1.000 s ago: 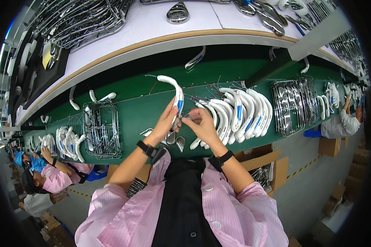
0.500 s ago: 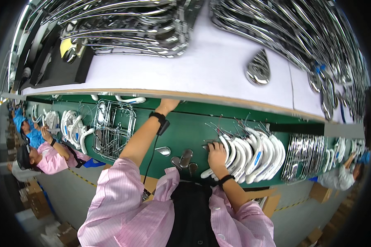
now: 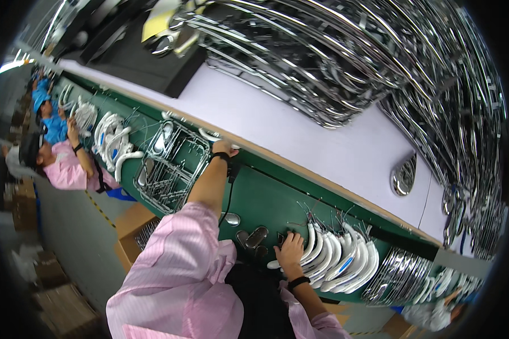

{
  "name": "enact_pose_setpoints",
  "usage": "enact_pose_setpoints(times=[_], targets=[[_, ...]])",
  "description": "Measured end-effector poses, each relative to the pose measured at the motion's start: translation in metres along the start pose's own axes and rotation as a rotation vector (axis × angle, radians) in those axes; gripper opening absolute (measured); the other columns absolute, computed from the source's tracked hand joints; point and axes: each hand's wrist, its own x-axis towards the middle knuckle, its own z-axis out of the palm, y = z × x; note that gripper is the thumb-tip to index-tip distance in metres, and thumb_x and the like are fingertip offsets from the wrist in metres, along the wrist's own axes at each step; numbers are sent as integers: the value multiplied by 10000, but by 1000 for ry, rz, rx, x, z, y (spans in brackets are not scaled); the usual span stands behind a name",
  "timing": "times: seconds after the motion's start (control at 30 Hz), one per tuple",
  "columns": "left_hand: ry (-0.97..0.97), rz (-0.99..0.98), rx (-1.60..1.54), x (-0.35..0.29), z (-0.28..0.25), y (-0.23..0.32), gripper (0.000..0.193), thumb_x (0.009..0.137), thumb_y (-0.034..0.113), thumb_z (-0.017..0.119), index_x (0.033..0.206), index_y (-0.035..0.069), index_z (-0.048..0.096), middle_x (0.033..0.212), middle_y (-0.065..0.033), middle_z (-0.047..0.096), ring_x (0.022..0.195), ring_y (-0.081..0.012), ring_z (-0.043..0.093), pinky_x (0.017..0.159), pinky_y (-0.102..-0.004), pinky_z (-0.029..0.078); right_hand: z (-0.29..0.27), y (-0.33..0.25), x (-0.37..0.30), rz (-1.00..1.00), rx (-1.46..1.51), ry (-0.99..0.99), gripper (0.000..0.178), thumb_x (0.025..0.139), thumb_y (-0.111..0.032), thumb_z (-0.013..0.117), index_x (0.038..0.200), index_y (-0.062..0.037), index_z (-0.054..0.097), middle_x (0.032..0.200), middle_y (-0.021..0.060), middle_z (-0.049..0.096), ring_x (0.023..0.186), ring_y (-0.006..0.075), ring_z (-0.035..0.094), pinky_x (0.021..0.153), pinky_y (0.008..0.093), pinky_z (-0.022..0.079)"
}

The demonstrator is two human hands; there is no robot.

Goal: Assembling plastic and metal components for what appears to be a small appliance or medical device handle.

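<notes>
My left hand reaches to the far side of the green table, by the shelf's wooden edge. Its fingers are mostly hidden there, close to a white curved tube-like part. On the table's near side, my right hand has its fingers bent down round a small dark part, which shows only in part. Just right of that hand lies a row of white curved parts with thin wires. To its left are several shiny rounded metal pieces, and a silver one lies farther off.
A chrome wire frame stack stands left of my left arm. Overhead, a white shelf carries bundles of chrome tubes, a chrome teardrop piece and a dark tray. Another person in pink works at the left.
The view has tilted and turned toward the left. My left hand has shifted left along the shelf edge, nearer the wire frames. My right hand stays beside the white curved parts.
</notes>
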Motion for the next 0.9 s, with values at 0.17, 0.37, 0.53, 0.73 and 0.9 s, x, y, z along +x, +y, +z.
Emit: enact_pose_setpoints(times=[0.17, 0.37, 0.53, 0.73, 0.9], targets=[[296, -793, 516, -38, 146, 64, 287, 905, 183, 544, 980, -83, 623, 935, -213, 640, 712, -315, 663, 566, -460, 612, -5, 36, -16, 119, -17, 54, 492, 686, -182, 758, 1081, -26, 511, 1054, 201, 510, 1018, 391, 511, 840, 468, 469], [232, -687, 381, -77, 182, 99, 349, 925, 128, 468, 1204, -82, 484, 1114, -212, 557, 787, -373, 662, 638, -453, 624, -20, 58, -18, 236, 421, 222, 429, 686, -125, 719, 1020, 41, 507, 911, 183, 592, 809, 326, 617, 748, 416, 506], [237, -684, 389, -65, 179, 93, 679, 881, 490, 563, 1299, -33, 448, 1173, -310, 495, 891, -417, 619, 676, -502, 595, -69, 44, -44, 211, 717, 259, 377, 737, -122, 724, 1045, 3, 546, 875, 84, 652, 767, 186, 631, 674, 292, 504], [628, -712, 365, -31, 172, 45, 525, 750, 181, 768, 1108, -47, 460, 1008, -168, 611, 799, -285, 644, 603, -408, 582, -76, 28, -67, 135, 724, 260, 359, 744, -77, 715, 1080, -46, 591, 999, 131, 601, 818, 208, 651, 705, 312, 548], [452, -782, 40, -39, 192, 51, 617, 698, 111, 708, 1179, -41, 354, 1020, -157, 534, 806, -261, 549, 692, -425, 528, -89, 34, -63, 184, 876, 188, 340, 789, -61, 701, 1107, -19, 586, 976, 63, 658, 855, 139, 637, 703, 261, 523]])
